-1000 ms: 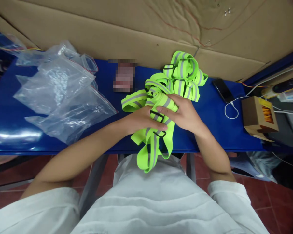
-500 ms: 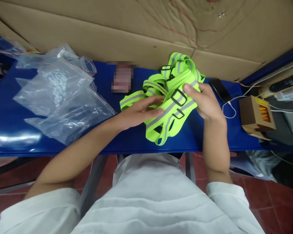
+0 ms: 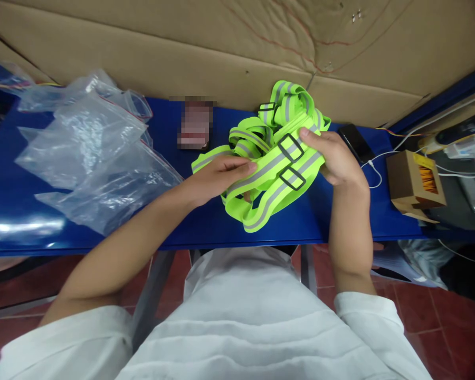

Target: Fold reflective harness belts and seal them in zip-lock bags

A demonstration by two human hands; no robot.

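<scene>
Bright yellow-green reflective straps (image 3: 277, 158) with grey stripes lie bundled and looped over the blue table. Two black rectangular buckles (image 3: 292, 178) sit on the straps between my hands. My left hand (image 3: 221, 177) pinches the strap's left part between thumb and fingers; some of its fingers are hidden beneath. My right hand (image 3: 334, 155) is closed on the upper right end of the folded straps, thumb on top. A loop of strap hangs toward the table's front edge. More coiled strap (image 3: 249, 136) rests behind my left hand.
Clear plastic zip bags (image 3: 91, 148) are piled on the blue table (image 3: 27, 227) at the left. A pixelated object (image 3: 196, 125) lies near the cardboard wall (image 3: 150, 58). At the right are a black phone (image 3: 355, 142), a white cable (image 3: 376, 171) and a small cardboard box (image 3: 414, 179).
My left hand has shifted slightly left, spreading the strap. The lower buckle now lies flatter and shows fully, and the front loop has opened wider. My right hand keeps its hold.
</scene>
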